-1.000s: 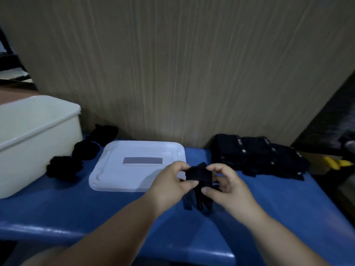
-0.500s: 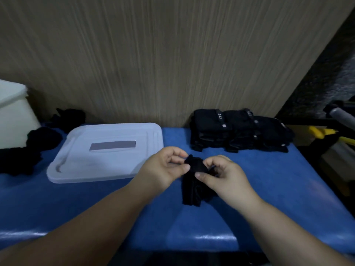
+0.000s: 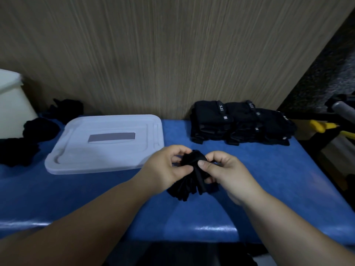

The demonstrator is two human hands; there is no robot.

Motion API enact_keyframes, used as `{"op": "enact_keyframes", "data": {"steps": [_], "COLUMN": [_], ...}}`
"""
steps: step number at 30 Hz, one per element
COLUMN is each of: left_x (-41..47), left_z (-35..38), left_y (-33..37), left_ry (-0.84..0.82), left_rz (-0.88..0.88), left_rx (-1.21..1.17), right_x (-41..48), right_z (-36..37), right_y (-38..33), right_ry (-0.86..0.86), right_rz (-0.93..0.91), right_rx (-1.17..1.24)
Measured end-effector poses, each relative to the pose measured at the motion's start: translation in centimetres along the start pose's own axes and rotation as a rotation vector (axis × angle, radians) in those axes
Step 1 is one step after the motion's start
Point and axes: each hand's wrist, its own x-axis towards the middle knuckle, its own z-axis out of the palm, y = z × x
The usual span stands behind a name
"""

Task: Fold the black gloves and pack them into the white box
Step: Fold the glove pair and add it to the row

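Both hands on one black glove, mid-table, just my side of centre. Left hand pinches the top wad between thumb and curled fingers. Right hand does the same from the other side, thumb pressed flat on the fabric. Neither hand is open and neither holds anything else.

Glove axis: the bunched end is up in the pinch. The glove's finger ends trail down towards me, slightly left, and touch the blue table. So the long axis runs roughly away from me and towards me, tilted, not across.

Fold looks half done, my read. The top is rolled and the tail is loose.

Key geometry for the pack move: the white box sits at the far left edge, only its corner in view, well apart from the grip. The lid lies flat on the table between the grip and the box. Left hand is the nearer one, so I expect the carry to go left over the lid, probably left-handed.

Bundled gloves sit on the table beside the box, not in it as far as I can see. I can't see the box interior.

The stack of flat gloves is back right against the wall, nearer my right hand.

Risk: the loose tail could unroll if I let go with one side before tucking.
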Motion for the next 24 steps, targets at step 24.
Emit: {"op": "enact_keyframes", "data": {"steps": [24], "left_x": [-0.03], "left_z": [0.51], "left_y": [0.3], "left_ry": [-0.099], "left_rz": [-0.018], "left_rx": [-0.204], "right_x": [0.41], "right_z": [-0.22], "right_y": [0.0], "right_ry": [-0.134], "right_rz": [0.21], "right_rx": [0.331]}}
